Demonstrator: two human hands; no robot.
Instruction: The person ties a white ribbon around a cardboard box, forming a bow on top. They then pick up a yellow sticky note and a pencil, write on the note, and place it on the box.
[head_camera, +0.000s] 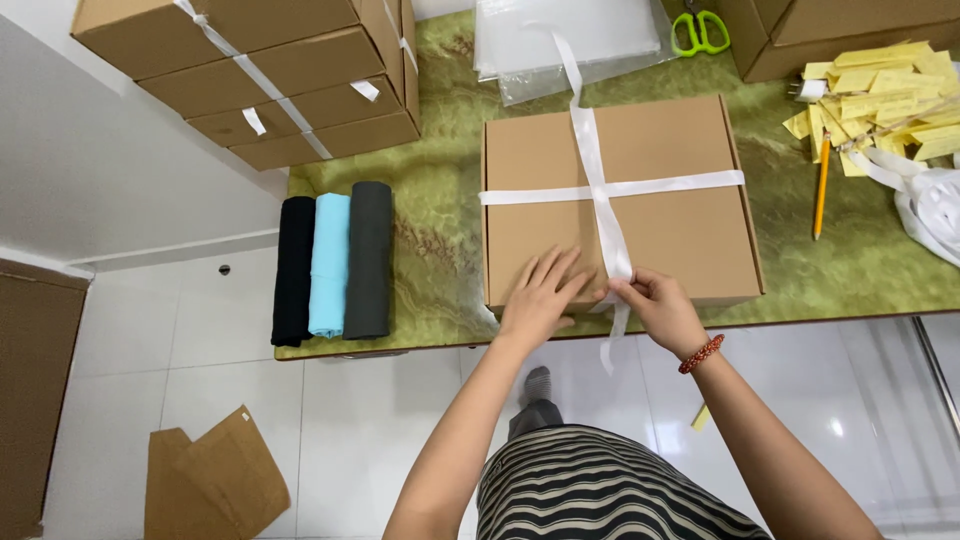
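Observation:
A flat brown cardboard box (670, 230) lies on the green marbled table (440, 210), crossed by a white ribbon (596, 170). My left hand (540, 295) rests flat on the box's near edge, fingers spread, just left of the ribbon. My right hand (655, 305), with a red bead bracelet on the wrist, pinches the ribbon at the near edge. The ribbon's loose end hangs down past the table edge.
Three rolled cloths, black, light blue (329, 265) and dark grey, lie at the table's left. Stacked ribboned boxes (270, 80) stand at the back left. Clear bags, green scissors (699, 30), yellow tags (880, 95), a pencil and a ribbon heap lie behind and right. Cardboard scraps (215, 480) are on the floor.

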